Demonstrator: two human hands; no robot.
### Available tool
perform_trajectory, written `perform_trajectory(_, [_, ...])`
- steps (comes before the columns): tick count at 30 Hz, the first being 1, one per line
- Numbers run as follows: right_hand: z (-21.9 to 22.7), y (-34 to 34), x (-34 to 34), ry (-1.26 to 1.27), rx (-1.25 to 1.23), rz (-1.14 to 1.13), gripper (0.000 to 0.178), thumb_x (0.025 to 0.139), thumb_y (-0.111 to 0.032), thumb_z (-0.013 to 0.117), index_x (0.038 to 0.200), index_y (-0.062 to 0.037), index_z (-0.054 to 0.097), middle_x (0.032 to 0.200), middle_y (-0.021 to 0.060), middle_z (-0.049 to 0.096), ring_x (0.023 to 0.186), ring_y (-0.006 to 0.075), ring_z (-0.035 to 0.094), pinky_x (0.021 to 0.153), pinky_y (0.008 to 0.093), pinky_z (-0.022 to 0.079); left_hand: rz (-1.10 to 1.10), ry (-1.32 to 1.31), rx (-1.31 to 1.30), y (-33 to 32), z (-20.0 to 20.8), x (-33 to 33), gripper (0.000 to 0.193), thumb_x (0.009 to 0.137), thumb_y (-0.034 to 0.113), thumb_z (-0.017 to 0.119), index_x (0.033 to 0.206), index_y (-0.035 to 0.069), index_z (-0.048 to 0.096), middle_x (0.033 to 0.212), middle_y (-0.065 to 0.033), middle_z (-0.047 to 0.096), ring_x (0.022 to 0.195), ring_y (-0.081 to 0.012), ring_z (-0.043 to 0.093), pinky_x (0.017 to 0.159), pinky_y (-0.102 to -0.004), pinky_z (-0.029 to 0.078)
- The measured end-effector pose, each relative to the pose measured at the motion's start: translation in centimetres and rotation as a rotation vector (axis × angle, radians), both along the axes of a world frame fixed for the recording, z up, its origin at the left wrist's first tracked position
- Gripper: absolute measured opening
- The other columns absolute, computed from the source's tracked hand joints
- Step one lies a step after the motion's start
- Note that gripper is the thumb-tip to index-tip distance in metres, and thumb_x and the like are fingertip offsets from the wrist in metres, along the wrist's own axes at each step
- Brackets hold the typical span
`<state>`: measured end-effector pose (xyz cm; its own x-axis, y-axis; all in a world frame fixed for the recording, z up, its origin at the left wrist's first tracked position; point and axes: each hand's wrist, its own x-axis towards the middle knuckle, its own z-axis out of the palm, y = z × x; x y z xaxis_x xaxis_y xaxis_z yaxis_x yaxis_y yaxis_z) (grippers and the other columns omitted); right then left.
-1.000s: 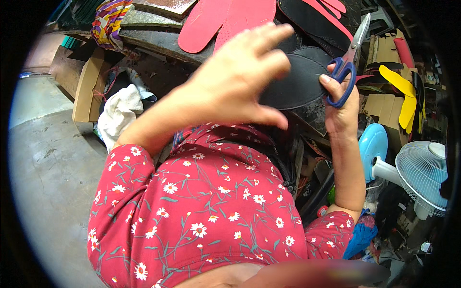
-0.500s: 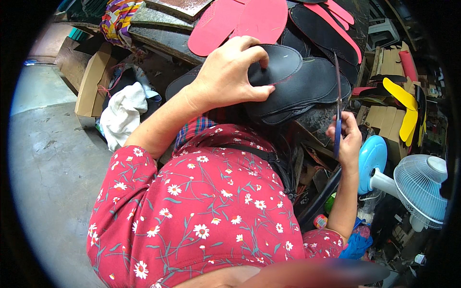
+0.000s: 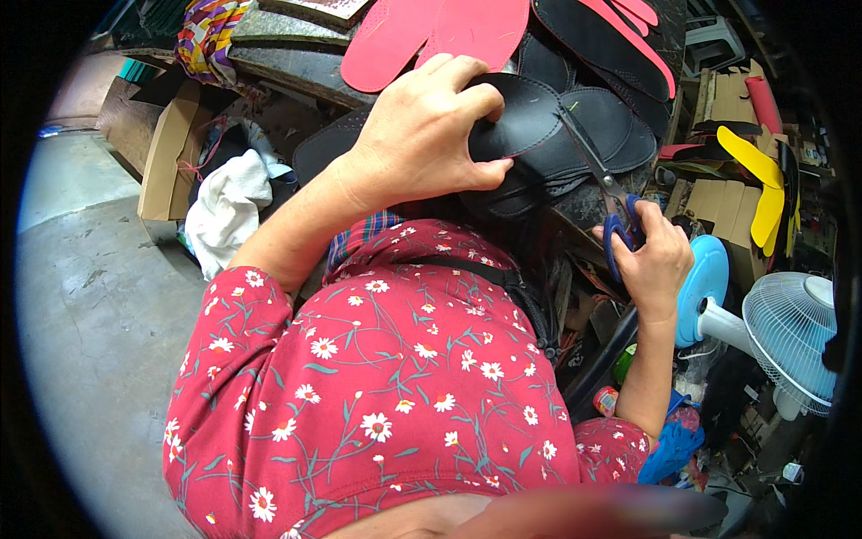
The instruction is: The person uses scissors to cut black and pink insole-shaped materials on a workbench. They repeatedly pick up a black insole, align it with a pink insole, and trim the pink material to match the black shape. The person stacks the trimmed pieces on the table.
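Dark workbench (image 3: 296, 72), pink insoles (image 3: 476, 31) beyond, left fingers (image 3: 485, 101) pinching black insole (image 3: 525, 112), right fingers (image 3: 654, 221) gripping scissors (image 3: 611, 183)

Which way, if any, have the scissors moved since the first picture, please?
Yes: judged against the fan, the scissors have moved down and to the left in view.

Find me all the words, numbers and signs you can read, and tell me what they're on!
None can be read.
Red container by the right forearm: any writing is too small to read.
Black insole in the left hand: no lettering I can make out.
Scissors in the right hand: none legible.
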<state>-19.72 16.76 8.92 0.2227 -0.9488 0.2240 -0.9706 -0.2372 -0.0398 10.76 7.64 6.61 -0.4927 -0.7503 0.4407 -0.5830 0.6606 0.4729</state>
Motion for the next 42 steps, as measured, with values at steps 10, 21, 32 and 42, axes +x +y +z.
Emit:
perform_trajectory(10, [0.3, 0.0, -0.2, 0.045, 0.005, -0.014, 0.049, 0.067, -0.041, 0.087, 0.098, -0.0096, 0.067, 0.075, 0.0071, 0.068, 0.066, 0.0275, 0.064, 0.064, 0.0381, 0.046, -0.011, 0.009, -0.012, 0.0, 0.0, 0.0, 0.04, 0.063, 0.026, 0.085, 0.093, 0.008, 0.066, 0.119, -0.0177, 0.062, 0.11, -0.0357, 0.061, 0.093, -0.0406, 0.051])
perform_trajectory(21, [1.2, -0.3, -0.6, -0.01, 0.072, -0.03, 0.045, 0.069, -0.037, 0.086, 0.099, -0.0097, 0.066, 0.075, 0.0078, 0.066, 0.067, 0.0297, 0.062, 0.063, 0.0414, 0.045, -0.026, 0.016, -0.013, 0.3, 0.1, 0.5, 0.041, 0.064, 0.028, 0.085, 0.094, 0.008, 0.066, 0.119, -0.0182, 0.062, 0.109, -0.0362, 0.062, 0.091, -0.0408, 0.052])
perform_trajectory(32, [1.0, -0.1, -0.7, 0.082, -0.005, 0.016, 0.04, 0.072, -0.04, 0.085, 0.091, -0.0089, 0.068, 0.072, 0.0084, 0.067, 0.064, 0.0257, 0.064, 0.061, 0.0368, 0.045, -0.068, 0.021, -0.035, 0.3, 0.0, 0.4, 0.042, 0.063, 0.027, 0.085, 0.094, 0.008, 0.065, 0.119, -0.0173, 0.061, 0.106, -0.0354, 0.062, 0.088, -0.0408, 0.053])
perform_trajectory(42, [-0.5, -1.1, 2.6, -1.303, 0.485, -0.183, 0.038, 0.081, 0.001, 0.079, 0.11, -0.0052, 0.054, 0.104, 0.0063, 0.067, 0.087, 0.0066, 0.061, 0.076, 0.0203, 0.049, -0.306, 0.01, -0.036, 2.2, -0.5, -2.5, 0.051, 0.057, 0.031, 0.085, 0.095, 0.007, 0.062, 0.116, -0.0165, 0.058, 0.099, -0.0329, 0.059, 0.08, -0.0417, 0.052])
